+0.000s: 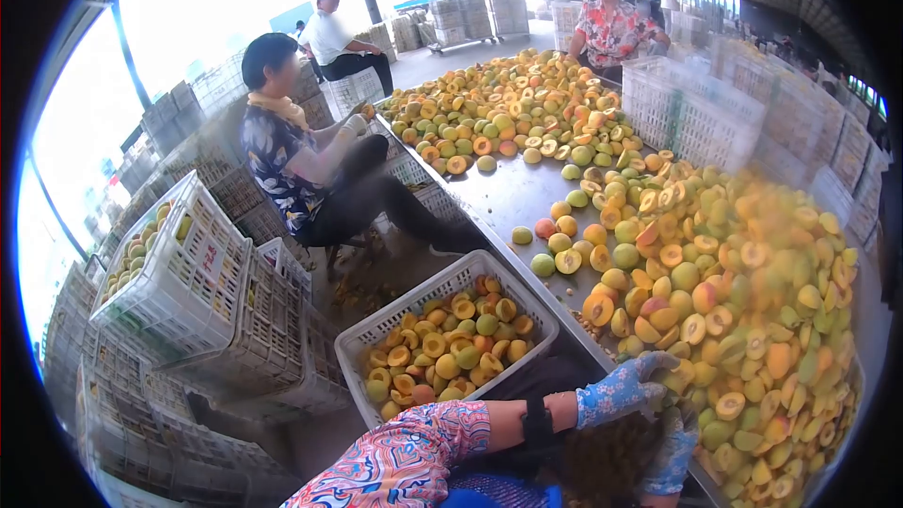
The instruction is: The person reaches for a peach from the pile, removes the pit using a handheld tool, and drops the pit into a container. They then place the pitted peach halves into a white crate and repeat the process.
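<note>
My left hand (621, 390), in a blue flowered glove, reaches over the near edge of the metal table. Its fingers are spread apart at the edge of a heap of peaches (696, 329), many of them cut in half. Just below it, my right hand (670, 459), gloved alike, has its fingers bent by the table edge. Whatever those fingers hold is hidden. Beside my left arm stands a white plastic crate (555, 331) with halved peaches in it.
The metal table (508, 190) runs away from me under the peaches. Stacked white crates (202, 268) stand at the left, more crates (691, 108) beyond the heap. A person (292, 146) sits at the table's left side, another person (616, 28) at its far end.
</note>
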A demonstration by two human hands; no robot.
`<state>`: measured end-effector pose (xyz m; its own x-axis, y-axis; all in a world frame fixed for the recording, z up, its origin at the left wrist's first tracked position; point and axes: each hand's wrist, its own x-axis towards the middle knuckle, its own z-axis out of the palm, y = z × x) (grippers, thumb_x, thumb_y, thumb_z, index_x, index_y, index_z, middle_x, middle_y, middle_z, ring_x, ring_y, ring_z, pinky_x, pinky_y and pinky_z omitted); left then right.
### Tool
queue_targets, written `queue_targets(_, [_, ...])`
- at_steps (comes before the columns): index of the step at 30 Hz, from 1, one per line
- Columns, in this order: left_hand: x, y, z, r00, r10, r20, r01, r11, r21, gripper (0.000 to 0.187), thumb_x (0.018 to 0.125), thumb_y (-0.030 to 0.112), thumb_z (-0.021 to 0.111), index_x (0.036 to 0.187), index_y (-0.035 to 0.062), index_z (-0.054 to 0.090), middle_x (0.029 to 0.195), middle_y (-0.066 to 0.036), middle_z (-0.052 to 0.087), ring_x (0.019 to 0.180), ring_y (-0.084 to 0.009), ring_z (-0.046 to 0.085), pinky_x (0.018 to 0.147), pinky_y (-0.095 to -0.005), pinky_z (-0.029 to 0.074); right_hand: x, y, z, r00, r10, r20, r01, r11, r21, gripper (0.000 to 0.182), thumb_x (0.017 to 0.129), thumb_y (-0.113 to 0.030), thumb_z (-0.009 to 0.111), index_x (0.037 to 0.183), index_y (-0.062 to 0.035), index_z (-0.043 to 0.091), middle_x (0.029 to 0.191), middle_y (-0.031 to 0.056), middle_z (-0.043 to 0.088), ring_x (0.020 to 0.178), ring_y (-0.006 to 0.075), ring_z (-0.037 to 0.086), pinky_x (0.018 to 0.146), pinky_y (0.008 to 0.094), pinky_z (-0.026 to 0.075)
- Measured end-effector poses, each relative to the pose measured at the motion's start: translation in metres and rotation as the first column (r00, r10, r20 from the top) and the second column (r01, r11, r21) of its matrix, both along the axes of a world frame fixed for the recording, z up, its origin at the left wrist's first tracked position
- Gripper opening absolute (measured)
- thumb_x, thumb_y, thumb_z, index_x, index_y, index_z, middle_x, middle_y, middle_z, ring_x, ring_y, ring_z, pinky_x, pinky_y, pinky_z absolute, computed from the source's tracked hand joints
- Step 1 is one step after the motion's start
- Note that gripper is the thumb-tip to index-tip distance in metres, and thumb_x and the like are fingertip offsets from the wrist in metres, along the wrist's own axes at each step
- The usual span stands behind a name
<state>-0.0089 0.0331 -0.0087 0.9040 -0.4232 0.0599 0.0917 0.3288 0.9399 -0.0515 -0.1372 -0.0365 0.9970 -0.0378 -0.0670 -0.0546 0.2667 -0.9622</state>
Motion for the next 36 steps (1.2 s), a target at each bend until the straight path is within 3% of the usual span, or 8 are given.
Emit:
queue_targets(4, [0.0,-0.002,-0.015,0.999,-0.021,0.033,0.019,0.998,0.056,0.053,0.09,0.019,0.062,0.136,0.0039,0.041,0.131,-0.009,0.048,0.121,-0.0181,0.045,0.102,-0.0322,0.039,-0.005,0.0,0.002,0.996,-0.09,-0.014,0.09,0.995,0.049,0.024,0.086,-0.008,0.064,0.109,-0.0034,0.059,0.094,-0.0005,0.061,0.074,0.0056,0.054,0.063,0.0192,0.045])
queue_targets(8, [-0.007,-0.004,-0.001,0.999,-0.043,-0.02,0.045,0.992,0.121,0.055,0.091,0.026,0.063,0.137,0.0042,0.041,0.128,-0.009,0.05,0.118,-0.0186,0.047,0.099,-0.0315,0.04,-0.005,-0.008,-0.008,0.998,-0.056,0.021,0.059,0.983,-0.176,0.029,0.083,-0.004,0.067,0.11,-0.0013,0.059,0.096,0.002,0.061,0.082,0.0093,0.055,0.074,0.0236,0.047])
queue_targets(9, [-0.008,-0.003,0.004,0.999,-0.051,-0.002,0.049,0.961,0.272,0.055,0.091,0.028,0.063,0.135,0.0041,0.042,0.125,-0.009,0.052,0.115,-0.018,0.049,0.097,-0.0306,0.041,-0.006,-0.007,-0.008,0.997,-0.058,0.049,0.071,0.949,-0.308,0.029,0.081,-0.004,0.068,0.109,-0.0006,0.059,0.097,0.0028,0.061,0.084,0.0104,0.056,0.076,0.0252,0.048])
queue_targets(11, [-0.008,-0.001,0.005,0.998,-0.06,0.01,0.051,0.907,0.417,0.054,0.091,0.03,0.064,0.134,0.0039,0.043,0.122,-0.008,0.054,0.112,-0.0174,0.051,0.096,-0.0297,0.042,-0.007,-0.006,-0.011,0.998,-0.042,0.037,0.051,0.961,-0.273,0.028,0.081,-0.003,0.068,0.107,-0.0001,0.058,0.097,0.0033,0.061,0.085,0.011,0.056,0.077,0.026,0.048])
queue_targets(17, [0.005,0.023,-0.008,0.972,0.031,-0.234,-0.02,0.999,0.049,0.045,0.089,0.028,0.066,0.126,0.0082,0.049,0.106,-0.002,0.055,0.092,-0.0083,0.054,0.08,-0.0233,0.047,-0.013,0.0,0.016,0.998,0.008,-0.057,-0.021,0.971,-0.238,0.019,0.081,-0.002,0.065,0.098,-0.002,0.057,0.081,0.0027,0.06,0.067,0.0107,0.056,0.06,0.0245,0.047])
queue_targets(21, [0.015,0.06,-0.005,0.93,0.092,-0.356,-0.169,0.967,-0.192,0.04,0.091,0.031,0.06,0.123,0.0098,0.048,0.101,-0.007,0.058,0.076,-0.0157,0.06,0.056,-0.0265,0.048,-0.013,0.01,0.025,0.987,-0.019,-0.159,-0.017,0.975,-0.222,0.013,0.082,-0.003,0.064,0.091,-0.0051,0.055,0.062,0.0008,0.054,0.045,0.01,0.049,0.041,0.0226,0.039])
queue_targets(34, [0.034,0.092,-0.026,0.876,0.171,-0.45,-0.317,0.909,-0.27,0.035,0.09,0.027,0.061,0.121,0.0154,0.048,0.104,-0.01,0.06,0.08,-0.0229,0.062,0.063,-0.0325,0.051,0.0,0.0,0.01,0.973,-0.013,-0.23,-0.032,0.98,-0.194,0.011,0.087,-0.011,0.062,0.093,-0.0072,0.054,0.062,-0.0003,0.051,0.044,0.0091,0.048,0.036,0.0212,0.038])
queue_targets(36, [0.038,0.092,-0.031,0.87,0.178,-0.46,-0.332,0.902,-0.278,0.036,0.091,0.027,0.061,0.121,0.0145,0.047,0.104,-0.009,0.06,0.082,-0.0235,0.062,0.068,-0.0343,0.053,0.02,-0.011,0.014,0.956,-0.16,-0.247,0.157,0.987,-0.031,0.014,0.089,-0.015,0.063,0.097,-0.0077,0.053,0.063,-0.0016,0.049,0.043,0.0092,0.046,0.035,0.0214,0.037])
